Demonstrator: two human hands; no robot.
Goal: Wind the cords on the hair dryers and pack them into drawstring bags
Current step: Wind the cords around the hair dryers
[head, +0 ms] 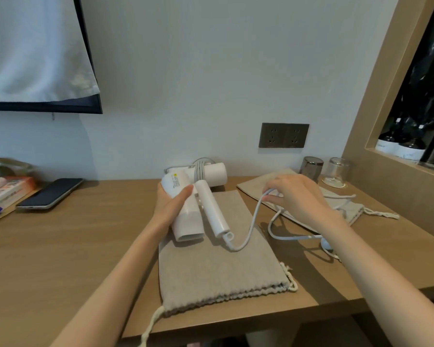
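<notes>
My left hand [172, 202] grips the barrel of a white hair dryer [186, 216], held over a beige drawstring bag [223, 269] lying flat on the wooden table [73, 251]. Its handle points toward me. My right hand [296, 196] pinches the dryer's white cord [253, 221], which loops loosely across the table to a plug [326, 244] under my right forearm. A second white hair dryer [212, 172], its cord wound around the handle, lies by the wall. Another beige drawstring bag [341, 206] lies at the right, partly under my hand.
A black phone [51, 193] and some packets [3, 191] lie at the left. Two upturned glasses [311, 167] stand at the back right below a wall socket [283, 135]. A wooden niche with dark bottles [398, 146] borders the right side.
</notes>
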